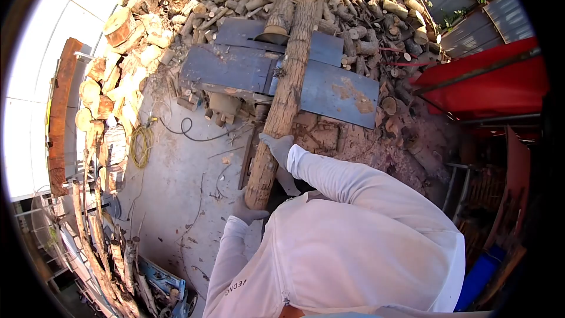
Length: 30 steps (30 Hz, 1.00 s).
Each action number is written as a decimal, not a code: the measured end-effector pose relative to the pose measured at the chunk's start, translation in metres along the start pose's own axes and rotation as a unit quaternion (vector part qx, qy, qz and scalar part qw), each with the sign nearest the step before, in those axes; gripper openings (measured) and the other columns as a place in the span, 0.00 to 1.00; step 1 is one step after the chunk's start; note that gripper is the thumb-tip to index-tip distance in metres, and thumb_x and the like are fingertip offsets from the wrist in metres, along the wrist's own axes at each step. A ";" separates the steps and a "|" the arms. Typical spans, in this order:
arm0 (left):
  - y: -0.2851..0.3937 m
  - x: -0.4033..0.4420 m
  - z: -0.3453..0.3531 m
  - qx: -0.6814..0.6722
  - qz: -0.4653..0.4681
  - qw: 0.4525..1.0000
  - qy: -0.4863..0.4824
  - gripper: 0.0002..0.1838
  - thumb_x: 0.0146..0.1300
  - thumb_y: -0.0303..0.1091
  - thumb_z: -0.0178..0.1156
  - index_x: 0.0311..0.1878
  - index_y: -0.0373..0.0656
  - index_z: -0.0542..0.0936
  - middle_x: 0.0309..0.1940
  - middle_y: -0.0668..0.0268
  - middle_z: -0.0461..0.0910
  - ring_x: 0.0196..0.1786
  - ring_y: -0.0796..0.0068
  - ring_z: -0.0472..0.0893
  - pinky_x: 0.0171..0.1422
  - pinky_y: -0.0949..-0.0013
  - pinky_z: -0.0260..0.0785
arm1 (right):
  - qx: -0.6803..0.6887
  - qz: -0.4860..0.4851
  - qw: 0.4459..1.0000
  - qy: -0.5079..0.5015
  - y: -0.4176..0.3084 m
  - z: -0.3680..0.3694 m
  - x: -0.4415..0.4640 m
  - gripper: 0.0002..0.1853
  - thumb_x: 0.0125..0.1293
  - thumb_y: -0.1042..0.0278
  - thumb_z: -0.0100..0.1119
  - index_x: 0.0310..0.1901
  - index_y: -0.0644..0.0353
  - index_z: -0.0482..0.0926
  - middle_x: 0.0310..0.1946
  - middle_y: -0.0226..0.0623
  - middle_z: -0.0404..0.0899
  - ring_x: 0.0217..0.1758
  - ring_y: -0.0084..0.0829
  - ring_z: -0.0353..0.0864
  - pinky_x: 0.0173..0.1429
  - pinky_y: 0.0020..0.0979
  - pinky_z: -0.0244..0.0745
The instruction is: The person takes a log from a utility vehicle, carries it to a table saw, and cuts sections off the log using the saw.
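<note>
A long bark-covered log (287, 76) lies lengthwise across a metal saw table (341, 91), its near end reaching past the table toward my body. My left hand (248, 209), in a grey glove, is closed around the near end of the log. Farther up, my right hand (278, 147), gloved as well, grips the log's side from the right. Just left of the log's far part, a round dark blade (272, 37) shows its edge at the table's slot. Behind that blade rests a shorter, thick log (279, 16).
Cut firewood (376, 9) is heaped behind the table. Split logs (97, 103) are stacked along the left wall. A coiled yellow cable (142, 146) and a black hose (187, 132) lie on the concrete floor. Long branches (97, 253) stand lower left; a red sheet (482, 82) is at right.
</note>
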<state>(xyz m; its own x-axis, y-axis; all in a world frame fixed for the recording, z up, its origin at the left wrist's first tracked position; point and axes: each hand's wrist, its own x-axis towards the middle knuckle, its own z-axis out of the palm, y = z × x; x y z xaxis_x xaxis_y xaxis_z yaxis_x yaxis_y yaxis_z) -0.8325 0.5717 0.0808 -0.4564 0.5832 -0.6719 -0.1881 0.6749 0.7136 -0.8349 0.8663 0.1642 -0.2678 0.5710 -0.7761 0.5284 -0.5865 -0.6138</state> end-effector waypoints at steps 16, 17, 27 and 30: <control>-0.001 0.003 -0.007 -0.227 -0.006 0.971 -0.069 0.44 0.41 0.29 0.82 0.64 0.36 0.71 0.49 0.60 0.83 0.47 0.69 0.84 0.51 0.62 0.80 | 0.127 -0.038 0.967 -0.218 0.045 -0.037 0.048 0.28 0.62 0.59 0.75 0.58 0.67 0.78 0.52 0.38 0.84 0.52 0.30 0.83 0.59 0.31 0.77; -0.002 0.004 -0.007 -0.238 0.024 0.967 -0.083 0.45 0.42 0.30 0.82 0.65 0.37 0.71 0.51 0.60 0.83 0.50 0.68 0.84 0.54 0.61 0.80 | 0.125 -0.039 0.967 -0.218 0.046 -0.038 0.049 0.28 0.62 0.59 0.75 0.58 0.67 0.78 0.52 0.38 0.84 0.52 0.30 0.83 0.59 0.31 0.77; -0.043 0.020 -0.005 -0.350 -0.007 0.924 -0.152 0.44 0.46 0.27 0.80 0.68 0.33 0.70 0.57 0.58 0.82 0.56 0.63 0.83 0.63 0.58 0.76 | 0.199 0.027 0.946 -0.255 0.048 -0.034 0.053 0.30 0.66 0.62 0.71 0.66 0.55 0.69 0.60 0.38 0.78 0.62 0.38 0.79 0.64 0.46 0.77; -0.037 0.016 -0.010 -0.362 -0.038 0.916 -0.170 0.42 0.48 0.29 0.78 0.67 0.33 0.71 0.55 0.58 0.83 0.52 0.63 0.84 0.59 0.59 0.78 | 0.239 0.042 0.927 -0.287 0.051 -0.035 0.056 0.31 0.67 0.65 0.69 0.68 0.54 0.66 0.62 0.39 0.75 0.64 0.40 0.77 0.66 0.49 0.75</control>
<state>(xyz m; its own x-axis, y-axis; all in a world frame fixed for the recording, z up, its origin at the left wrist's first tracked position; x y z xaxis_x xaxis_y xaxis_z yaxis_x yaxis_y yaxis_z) -0.8419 0.5514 0.0461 -0.1432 0.7374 -0.6601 -0.7921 0.3144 0.5231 -0.7941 0.8883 0.0944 -0.6992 0.1928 -0.6884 0.1856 -0.8810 -0.4352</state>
